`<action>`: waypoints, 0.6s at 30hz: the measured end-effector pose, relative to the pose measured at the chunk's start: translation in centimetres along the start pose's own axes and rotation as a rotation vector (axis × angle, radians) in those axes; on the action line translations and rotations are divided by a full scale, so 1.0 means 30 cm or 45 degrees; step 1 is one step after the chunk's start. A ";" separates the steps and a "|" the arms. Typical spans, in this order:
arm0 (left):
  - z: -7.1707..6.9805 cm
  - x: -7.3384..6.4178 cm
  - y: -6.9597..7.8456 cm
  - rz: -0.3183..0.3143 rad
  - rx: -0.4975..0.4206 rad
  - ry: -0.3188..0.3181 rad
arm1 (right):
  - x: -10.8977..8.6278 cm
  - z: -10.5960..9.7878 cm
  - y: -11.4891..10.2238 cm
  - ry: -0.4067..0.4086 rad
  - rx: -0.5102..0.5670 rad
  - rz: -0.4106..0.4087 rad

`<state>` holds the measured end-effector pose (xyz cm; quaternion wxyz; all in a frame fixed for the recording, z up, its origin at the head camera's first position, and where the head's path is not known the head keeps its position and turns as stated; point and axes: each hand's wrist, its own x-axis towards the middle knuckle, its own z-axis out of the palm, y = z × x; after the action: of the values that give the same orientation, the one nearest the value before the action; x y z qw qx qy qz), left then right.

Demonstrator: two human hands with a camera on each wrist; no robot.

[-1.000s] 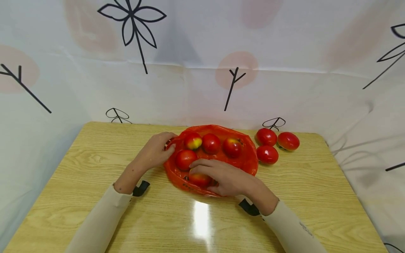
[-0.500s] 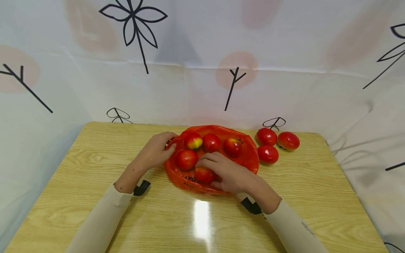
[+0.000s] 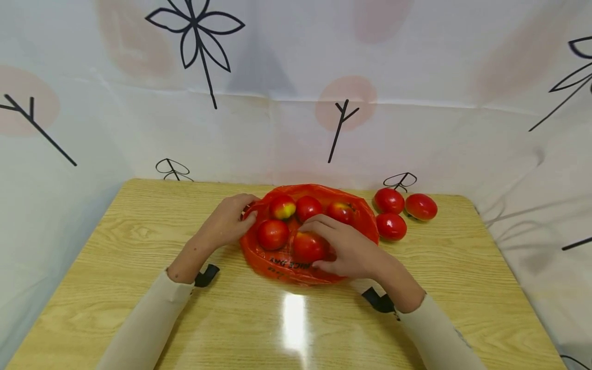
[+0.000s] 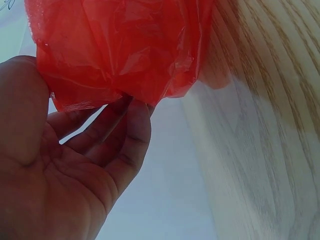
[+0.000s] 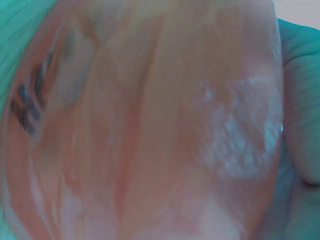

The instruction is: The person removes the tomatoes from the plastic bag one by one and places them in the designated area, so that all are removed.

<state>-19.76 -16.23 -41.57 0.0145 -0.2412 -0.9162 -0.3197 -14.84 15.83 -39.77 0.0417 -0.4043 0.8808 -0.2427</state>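
Note:
A red plastic bag [image 3: 361,239] lies spread open on the table with several red tomatoes inside, some with yellow patches. My left hand [image 3: 226,221] holds the bag's left rim between thumb and fingers; the left wrist view shows the film of the bag [image 4: 120,50] at the fingertips. Inside the bag, my right hand [image 3: 353,249] grips a tomato [image 3: 309,247], fingers over its top and thumb at its near side. Beside it sits another tomato [image 3: 273,235]. Red film [image 5: 150,125] fills most of the right wrist view, hiding that hand's fingertips.
Three glossy oval tomatoes [image 3: 391,226] lie on the wooden table [image 3: 139,246] just right of the bag. A white cloth [image 3: 287,133] with plant drawings hangs behind the table. Light glares off the table in front of the bag.
My right hand has moved right and slightly away from me, and the tomato in it has shifted right within the bag. Printed lettering on the bag now shows more. My left hand has stayed put.

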 end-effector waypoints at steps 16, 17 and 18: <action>0.000 -0.001 0.001 -0.021 0.003 -0.011 | -0.066 -0.043 0.017 0.248 0.048 0.009; 0.000 -0.001 0.001 -0.024 0.002 -0.012 | -0.070 -0.043 0.019 0.263 0.046 0.010; 0.000 -0.001 0.001 -0.025 0.003 -0.012 | -0.074 -0.044 0.021 0.278 0.046 0.008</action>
<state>-19.73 -16.21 -41.57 0.0073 -0.2337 -0.9190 -0.3175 -14.14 18.33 -39.18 -0.0466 -0.3720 0.8768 -0.3011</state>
